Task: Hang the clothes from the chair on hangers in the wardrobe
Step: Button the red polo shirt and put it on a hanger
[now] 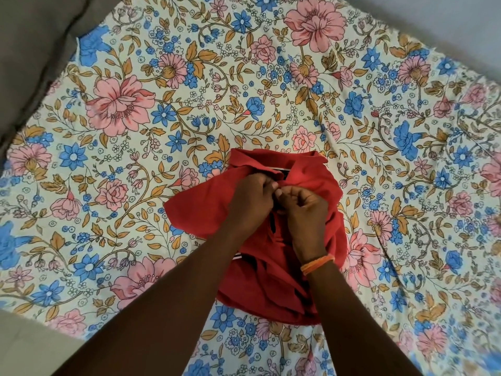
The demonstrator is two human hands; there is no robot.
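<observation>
Lying crumpled on the floral bedsheet (189, 85), the red polo shirt (200, 210) sits slightly right of centre in the lower half of the head view, collar end farthest from the person, body bunched toward the near edge. Collar (271, 158) is spread open; a dark inner neck band with a white stripe shows just under it. Both hands meet over the placket just below the collar. Left hand (250, 203): fingers curled, pinching the red cloth at the placket edge. Right hand (306, 215): fingers curled, thumb and fingertips pinching the opposite placket edge; the two hands touch at the fingertips. What lies between the fingertips, button or bare cloth, cannot be made out. Orange thread band (317, 263) circles the right wrist. One sleeve of the shirt fans out to the left of the left hand, flat on the sheet. Sheet pattern: pink and blue flowers with tan leaves on a cream ground, lightly wrinkled. Grey upholstered surface (32, 50) borders the sheet at upper left.
</observation>
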